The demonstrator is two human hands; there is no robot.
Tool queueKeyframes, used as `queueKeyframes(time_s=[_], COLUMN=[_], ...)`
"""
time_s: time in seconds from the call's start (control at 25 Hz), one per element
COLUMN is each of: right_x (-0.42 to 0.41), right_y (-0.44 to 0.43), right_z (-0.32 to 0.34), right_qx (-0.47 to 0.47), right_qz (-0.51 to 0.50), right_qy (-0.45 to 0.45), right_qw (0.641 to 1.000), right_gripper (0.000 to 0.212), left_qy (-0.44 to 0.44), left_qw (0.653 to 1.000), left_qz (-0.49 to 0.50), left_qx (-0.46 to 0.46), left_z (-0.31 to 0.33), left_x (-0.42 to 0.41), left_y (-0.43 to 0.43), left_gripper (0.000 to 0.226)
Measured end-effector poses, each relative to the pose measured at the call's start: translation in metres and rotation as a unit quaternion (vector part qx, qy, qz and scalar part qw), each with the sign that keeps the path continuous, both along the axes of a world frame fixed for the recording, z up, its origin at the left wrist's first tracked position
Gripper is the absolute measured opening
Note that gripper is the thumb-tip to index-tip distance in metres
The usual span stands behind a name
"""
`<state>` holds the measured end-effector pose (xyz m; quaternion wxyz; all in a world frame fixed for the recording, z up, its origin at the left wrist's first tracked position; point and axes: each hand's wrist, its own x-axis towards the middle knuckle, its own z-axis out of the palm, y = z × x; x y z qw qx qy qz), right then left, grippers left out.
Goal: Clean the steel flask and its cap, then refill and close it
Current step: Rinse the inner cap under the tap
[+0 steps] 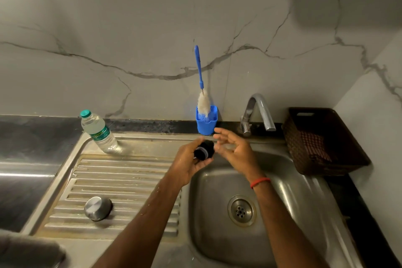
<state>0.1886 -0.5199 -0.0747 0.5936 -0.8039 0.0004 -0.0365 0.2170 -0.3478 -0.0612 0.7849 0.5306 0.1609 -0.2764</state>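
My left hand grips a small black flask stopper with a pale ring, held above the sink's back left corner. My right hand hovers just to its right with fingers spread and relaxed, holding nothing. A steel cap lies on the ribbed drainboard at the left. A bottle brush with a blue handle and white bristles stands in a blue holder against the wall. A plastic water bottle with a green cap stands at the drainboard's back. The flask body is out of view.
The steel sink basin with its drain lies below my hands. A chrome tap rises behind it, no water running. A dark woven basket with a checked cloth sits at the right. Dark counter extends left.
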Motion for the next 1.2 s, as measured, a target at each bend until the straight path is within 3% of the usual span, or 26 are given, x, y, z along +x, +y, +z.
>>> queueKeyframes(time_s=[0.08,0.16,0.4,0.56,0.84,1.0,1.08,1.2], right_x=[-0.019,-0.03,-0.05,-0.057,-0.056,-0.052,-0.05,-0.045], right_y=[-0.001,-0.003,-0.028,-0.039,-0.059,-0.07,-0.074,-0.077], right_z=[-0.006,-0.013,-0.029,-0.043,-0.053,-0.056,-0.062,-0.077], right_qx=[-0.052,-0.051,0.014,0.053,0.15,0.209,0.166,0.112], right_qz=[0.075,0.07,-0.077,-0.146,-0.155,-0.173,-0.198,-0.239], right_qy=[0.032,0.026,0.012,0.033,0.053,0.047,0.036,0.034], right_qw=[0.995,0.996,0.997,0.987,0.975,0.961,0.965,0.964], right_gripper=[0.073,0.081,0.06,0.051,0.031,0.03,0.032,0.04], left_qy=[-0.028,-0.038,-0.075,-0.121,-0.142,-0.214,-0.254,-0.283], left_qw=[0.998,0.994,0.96,0.94,0.928,0.899,0.876,0.842], left_qz=[-0.055,-0.087,-0.207,-0.2,-0.216,-0.222,-0.234,-0.257], left_qx=[0.032,0.053,0.172,0.249,0.268,0.31,0.336,0.379], left_z=[0.003,0.003,0.0,-0.011,-0.02,-0.023,-0.026,-0.035], left_x=[-0.006,-0.01,-0.013,0.002,0.04,0.061,0.072,0.086], left_y=[-0.008,-0.018,-0.043,-0.058,-0.096,-0.126,-0.137,-0.15], left_gripper=[0.03,0.031,0.056,0.05,0.042,0.022,0.01,0.012])
